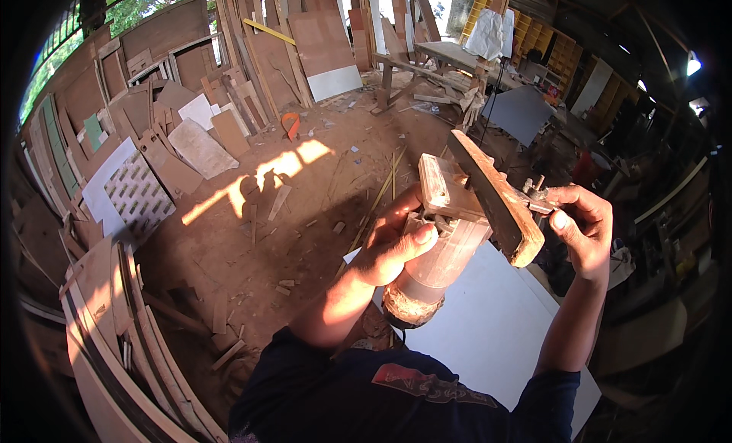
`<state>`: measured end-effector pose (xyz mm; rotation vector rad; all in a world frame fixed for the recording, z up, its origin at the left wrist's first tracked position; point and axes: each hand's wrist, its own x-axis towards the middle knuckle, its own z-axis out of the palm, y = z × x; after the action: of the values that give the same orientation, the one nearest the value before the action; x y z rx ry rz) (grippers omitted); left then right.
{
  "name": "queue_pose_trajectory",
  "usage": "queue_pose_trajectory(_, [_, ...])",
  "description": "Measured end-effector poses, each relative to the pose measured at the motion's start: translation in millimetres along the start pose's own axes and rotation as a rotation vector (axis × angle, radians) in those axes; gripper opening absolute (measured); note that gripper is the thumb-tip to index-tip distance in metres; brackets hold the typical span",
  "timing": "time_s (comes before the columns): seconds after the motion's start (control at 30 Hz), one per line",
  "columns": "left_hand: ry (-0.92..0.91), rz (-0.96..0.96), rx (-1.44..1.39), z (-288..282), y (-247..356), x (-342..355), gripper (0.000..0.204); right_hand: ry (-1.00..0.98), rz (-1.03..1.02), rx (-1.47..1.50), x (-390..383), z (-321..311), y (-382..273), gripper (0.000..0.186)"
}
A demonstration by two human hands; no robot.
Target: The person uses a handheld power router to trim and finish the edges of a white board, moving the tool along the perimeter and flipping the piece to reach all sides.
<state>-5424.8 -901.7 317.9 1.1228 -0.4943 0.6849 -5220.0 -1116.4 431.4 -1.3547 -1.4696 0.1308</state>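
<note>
My left hand is wrapped round a trim router with a cylindrical, dusty body. Its base is turned upward, and tape-like wrapping covers the lower end. A worn wooden strip stands tilted beside the base, seemingly fixed to it as a fence. On the strip's right side is small metal hardware, perhaps a bolt or clamp screw. My right hand pinches this hardware between thumb and fingers. The exact shape of what the fingertips hold is too small to make out.
A large white sheet lies below the router. Wood scraps and sawdust cover the floor. Boards lean against the far wall, and curved-looking panels stand at left. A wooden workbench stands at the back.
</note>
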Motion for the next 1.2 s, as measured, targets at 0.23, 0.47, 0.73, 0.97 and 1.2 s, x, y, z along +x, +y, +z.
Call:
queue_pose_trajectory(0.23, [0.019, -0.047, -0.006, -2.2, -0.9, -1.7, 0.068, 0.013, -0.005, -0.002, 0.2, 1.4, 2.2, 0.032])
queue_pose_trajectory(0.47, [-0.019, -0.007, -0.002, -2.8, -2.9, 4.2, 0.067, 0.015, 0.003, -0.021, 1.2, -1.3, 3.0, 0.033])
queue_pose_trajectory(0.73, [-0.027, 0.012, -0.002, -9.8, -12.4, 6.2, 0.066, 0.016, 0.005, -0.035, 3.0, -3.5, 6.3, 0.033])
queue_pose_trajectory(0.97, [-0.005, -0.025, 0.009, -7.1, -9.9, 10.0, 0.067, 0.010, 0.023, -0.024, 4.5, -5.9, 9.2, 0.033])
queue_pose_trajectory(1.2, [-0.011, -0.007, 0.008, -14.7, -19.5, 13.2, 0.067, 0.022, 0.029, -0.008, 6.0, -8.1, 16.7, 0.033])
